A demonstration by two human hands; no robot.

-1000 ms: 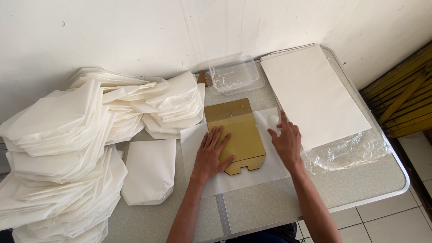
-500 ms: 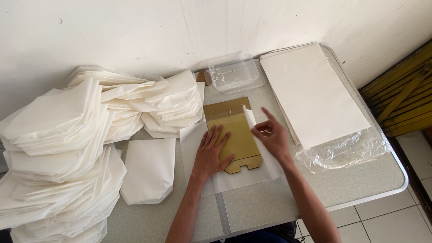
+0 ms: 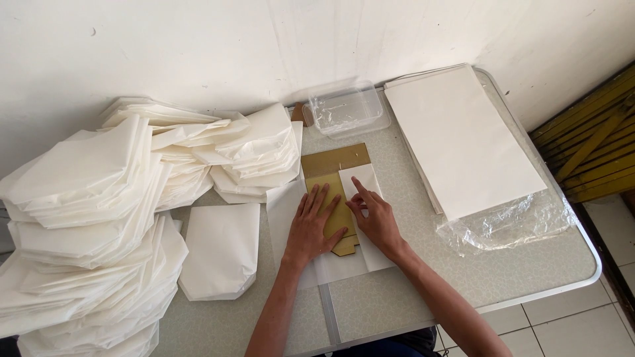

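Two hands on speckled folding table (image 3: 410, 291), white wall (image 3: 198, 46), tiled floor (image 3: 569, 330)

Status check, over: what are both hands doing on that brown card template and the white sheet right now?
Left hand flat on brown card template. Right hand pressing white sheet folded over template's right edge. Finished white bag lies left, apart.

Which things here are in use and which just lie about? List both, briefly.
In use: left hand flat on the gold cardboard template; right hand pressing the white paper sheet folded over it.

Lying about: clear plastic container, stack of white sheets, piles of folded paper bags.
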